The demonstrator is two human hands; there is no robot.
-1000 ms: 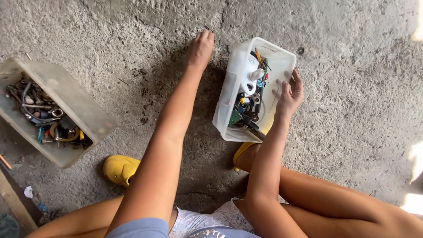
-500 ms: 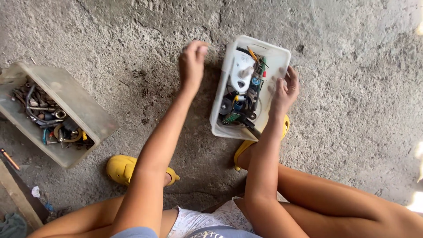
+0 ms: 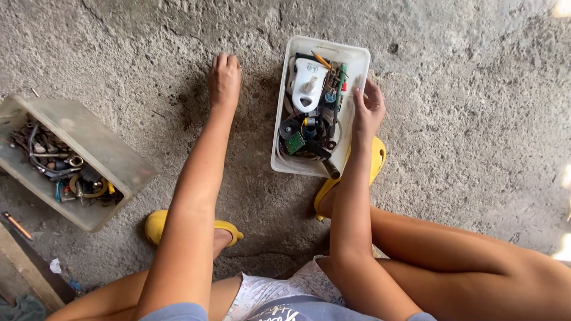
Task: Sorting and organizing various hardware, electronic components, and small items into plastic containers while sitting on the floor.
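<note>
My right hand (image 3: 367, 110) grips the right rim of a white plastic bin (image 3: 281, 128) that stands on the concrete floor. The bin holds a white plastic part (image 3: 306, 86), a small green circuit board (image 3: 294, 142) and several dark parts and wires. My left hand (image 3: 224, 77) rests knuckles-up on the floor to the left of the bin, with its fingers curled down onto a dark stain. Whatever lies under the fingers is hidden.
A translucent grey bin (image 3: 110, 151) with several rusty metal parts and rings sits at the left. My feet wear yellow shoes (image 3: 159, 224), one (image 3: 376, 159) right beside the white bin. A wooden board (image 3: 24, 270) lies at the bottom left corner.
My left hand left the far floor spot, lifted with pinched fingers, then came down on the floor further left. The white bin has been tipped back from its tilt and turned straighter in my right hand.
</note>
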